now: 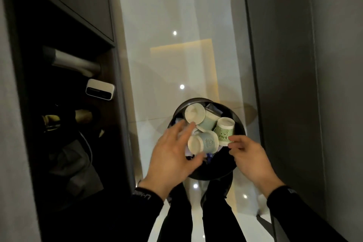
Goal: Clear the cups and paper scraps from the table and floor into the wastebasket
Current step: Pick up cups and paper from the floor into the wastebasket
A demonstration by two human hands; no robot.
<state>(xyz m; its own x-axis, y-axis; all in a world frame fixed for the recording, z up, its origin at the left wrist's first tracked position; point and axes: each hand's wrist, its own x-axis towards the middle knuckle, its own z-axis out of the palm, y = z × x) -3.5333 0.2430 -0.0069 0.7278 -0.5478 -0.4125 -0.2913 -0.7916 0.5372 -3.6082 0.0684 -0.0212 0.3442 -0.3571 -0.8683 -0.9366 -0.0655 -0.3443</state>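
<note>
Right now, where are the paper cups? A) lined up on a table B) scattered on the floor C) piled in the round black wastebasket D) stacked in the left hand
C: the paper cups lie tumbled on their sides inside the round black wastebasket, on top of other scraps, with the left hand and the right hand hovering over its rim.

I stand on a shiny white floor [167, 15]. The round black wastebasket [240, 124] sits right on it, just past my feet.
</note>
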